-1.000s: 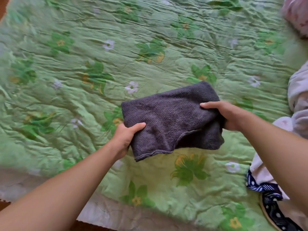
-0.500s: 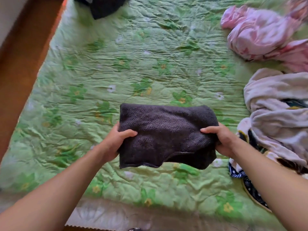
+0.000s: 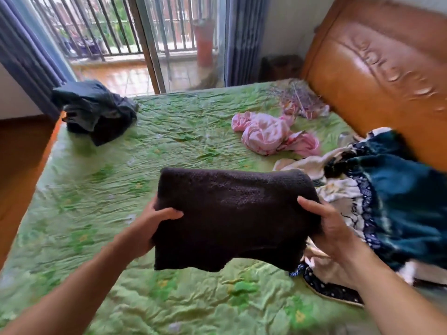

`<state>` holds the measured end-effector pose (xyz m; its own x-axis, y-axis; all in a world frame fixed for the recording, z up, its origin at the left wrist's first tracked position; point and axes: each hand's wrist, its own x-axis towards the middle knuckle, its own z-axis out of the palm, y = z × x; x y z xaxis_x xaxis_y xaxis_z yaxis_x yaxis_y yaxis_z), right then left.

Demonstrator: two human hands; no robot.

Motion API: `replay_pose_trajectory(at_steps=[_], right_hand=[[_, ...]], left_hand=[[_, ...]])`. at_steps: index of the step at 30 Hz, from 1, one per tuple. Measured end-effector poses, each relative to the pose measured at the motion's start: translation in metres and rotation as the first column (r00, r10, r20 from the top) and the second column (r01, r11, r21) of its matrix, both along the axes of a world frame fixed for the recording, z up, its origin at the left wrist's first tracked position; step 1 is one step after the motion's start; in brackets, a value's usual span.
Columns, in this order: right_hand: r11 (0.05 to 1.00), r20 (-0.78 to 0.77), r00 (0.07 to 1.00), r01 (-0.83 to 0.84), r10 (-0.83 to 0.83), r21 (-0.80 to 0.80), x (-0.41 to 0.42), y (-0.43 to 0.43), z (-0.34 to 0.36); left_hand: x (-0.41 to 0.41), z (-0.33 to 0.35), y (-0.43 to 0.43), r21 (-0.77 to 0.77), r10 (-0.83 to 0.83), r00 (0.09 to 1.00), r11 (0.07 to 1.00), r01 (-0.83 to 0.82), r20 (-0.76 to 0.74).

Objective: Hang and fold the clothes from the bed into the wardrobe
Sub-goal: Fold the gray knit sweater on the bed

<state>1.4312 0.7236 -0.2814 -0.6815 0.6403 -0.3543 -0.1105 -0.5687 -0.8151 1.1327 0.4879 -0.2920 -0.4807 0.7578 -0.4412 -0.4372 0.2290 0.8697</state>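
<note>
Center frame, a folded dark knit garment (image 3: 232, 218) is held up off the green floral bedspread (image 3: 101, 189). Left hand (image 3: 154, 226) is clamped on its left edge, thumb on top; right hand (image 3: 331, 228) is clamped on its right edge, fingers under. Fold looks done, lower edge sags a bit. Step in hand, by my read: carrying the folded piece off the bed. Wardrobe not in view, so the next move calls for turning away and finding a shelf, keeping both grips level so the fold holds. Left to do: dark heap (image 3: 96, 110) upper left, pink garment (image 3: 271, 134) upper center-right, teal and cream pile (image 3: 399, 189) at right by the tan headboard (image 3: 377, 68).
</note>
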Motion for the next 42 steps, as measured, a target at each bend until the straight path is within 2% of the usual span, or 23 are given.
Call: replay_pose_trajectory(at_steps=[3, 7, 11, 18, 31, 36, 42], right_hand=[[0.986, -0.052, 0.989, 0.142, -0.138, 0.081, 0.040, -0.011, 0.055], [0.920, -0.098, 0.943, 0.331, -0.317, 0.208, 0.101, -0.032, 0.108], [0.809, -0.155, 0.866, 0.500, -0.476, 0.308, 0.165, -0.057, 0.144], [0.601, -0.210, 0.705, 0.695, -0.677, 0.396, 0.298, -0.090, 0.197], [0.219, -0.238, 0.373, 0.842, -0.897, 0.494, 0.486, -0.103, 0.236], [0.132, -0.227, 0.284, 0.846, -0.932, 0.516, 0.526, -0.119, 0.245], [-0.049, -0.234, 0.087, 0.852, -0.968, 0.522, 0.562, -0.133, 0.248]], left_hand=[[0.011, 0.043, 0.023, 0.060, -0.122, 0.992, 0.991, 0.122, -0.008], [0.041, 0.094, 0.057, 0.122, -0.266, 0.964, 0.956, 0.266, -0.016], [0.088, 0.136, 0.094, 0.153, -0.410, 0.911, 0.899, 0.410, -0.032], [0.211, 0.190, 0.161, 0.215, -0.642, 0.762, 0.735, 0.643, -0.084], [0.442, 0.228, 0.288, 0.320, -0.798, 0.556, 0.477, 0.818, -0.232], [0.508, 0.234, 0.320, 0.314, -0.858, 0.451, 0.370, 0.874, -0.246], [0.594, 0.243, 0.361, 0.317, -0.915, 0.283, 0.188, 0.930, -0.287]])
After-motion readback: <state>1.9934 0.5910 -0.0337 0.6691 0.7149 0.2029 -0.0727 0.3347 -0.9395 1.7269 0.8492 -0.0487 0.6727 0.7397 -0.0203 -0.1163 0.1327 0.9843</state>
